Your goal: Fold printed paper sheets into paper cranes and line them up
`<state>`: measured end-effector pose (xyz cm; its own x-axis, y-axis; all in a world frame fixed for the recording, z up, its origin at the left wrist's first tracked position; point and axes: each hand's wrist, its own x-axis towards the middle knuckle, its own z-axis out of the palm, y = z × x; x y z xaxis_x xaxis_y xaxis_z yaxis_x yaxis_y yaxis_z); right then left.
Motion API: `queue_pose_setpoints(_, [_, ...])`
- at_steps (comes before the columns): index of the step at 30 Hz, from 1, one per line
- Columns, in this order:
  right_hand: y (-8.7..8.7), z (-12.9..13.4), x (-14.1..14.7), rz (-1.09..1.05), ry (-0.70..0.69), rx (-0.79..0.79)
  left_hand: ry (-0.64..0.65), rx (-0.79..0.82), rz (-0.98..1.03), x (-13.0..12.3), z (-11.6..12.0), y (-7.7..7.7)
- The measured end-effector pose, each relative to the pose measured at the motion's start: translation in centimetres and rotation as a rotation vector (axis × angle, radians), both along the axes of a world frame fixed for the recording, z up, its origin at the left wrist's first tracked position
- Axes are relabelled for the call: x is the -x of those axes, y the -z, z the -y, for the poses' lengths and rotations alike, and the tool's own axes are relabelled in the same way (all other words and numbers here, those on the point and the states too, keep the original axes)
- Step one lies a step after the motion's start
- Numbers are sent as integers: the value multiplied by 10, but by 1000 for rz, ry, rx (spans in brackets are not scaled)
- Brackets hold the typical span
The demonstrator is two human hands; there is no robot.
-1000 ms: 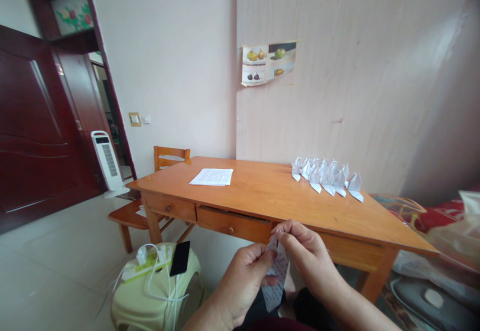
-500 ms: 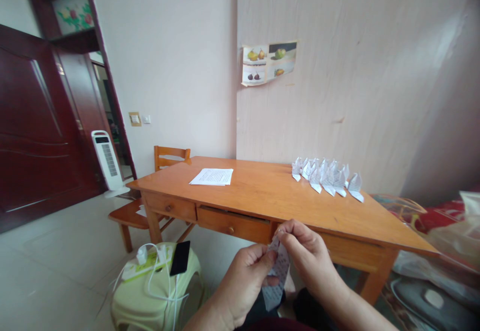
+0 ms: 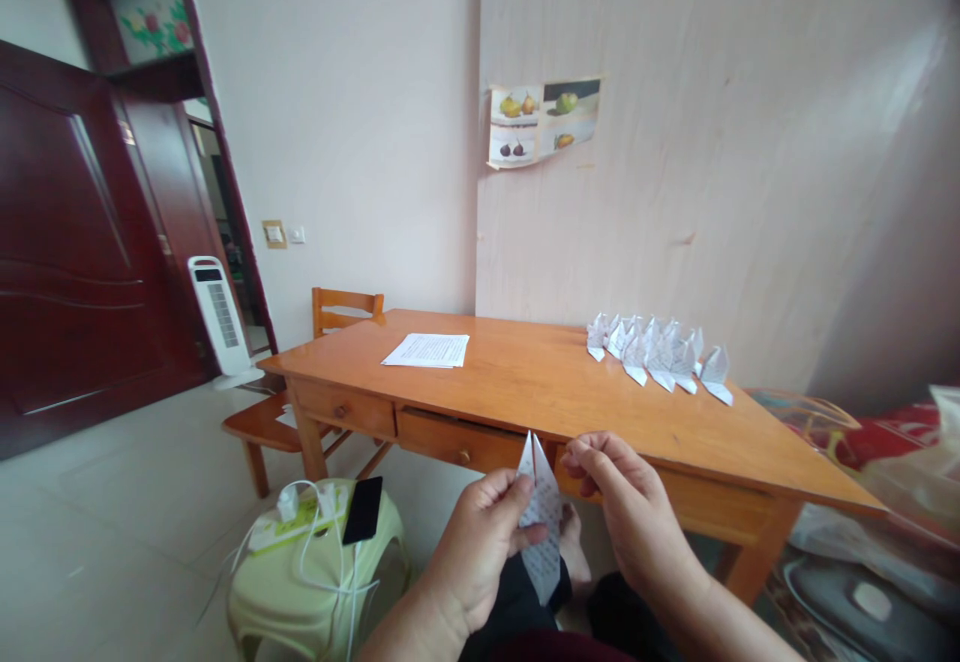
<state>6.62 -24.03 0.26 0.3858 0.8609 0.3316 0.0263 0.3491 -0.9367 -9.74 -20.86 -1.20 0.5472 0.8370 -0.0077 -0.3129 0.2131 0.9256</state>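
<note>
Plainly, the folded paper (two sharp tips at its top, a slit between them) is held roughly upright over the person's lap, before the wooden table. The left hand pinches it between thumb and fingers; the right hand hovers just beside it, fingers curled and thumb tip drawn against forefinger. Beyond, paper figures stand at the table's right; printed sheets lie farther left.
</note>
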Motion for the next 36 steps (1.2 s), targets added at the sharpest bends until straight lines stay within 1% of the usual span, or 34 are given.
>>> queue_pose_setpoints(2, [5,1,1,2,-65,57,-15,16,23,0,-2,0])
queue_pose_setpoints(5, [10,1,5,-8,-212,115,-25,25,43,0,-3,1])
queue_pose_setpoints(7, [11,0,7,2,-251,116,-27,26,48,-1,-3,1])
queue_pose_setpoints(11, [13,-2,9,44,-205,108,-15,24,43,-1,-3,1])
queue_pose_setpoints(17, [15,-1,7,72,-223,106,27,21,25,1,-1,-4])
queue_pose_setpoints(23, [14,-3,9,152,-184,65,-3,26,33,-2,-2,-5])
queue_pose_setpoints(30, [10,-6,19,114,-172,38,-14,35,30,-5,1,-4])
queue_pose_setpoints(36, [13,-9,19,77,-179,3,-13,59,51,-4,2,-3])
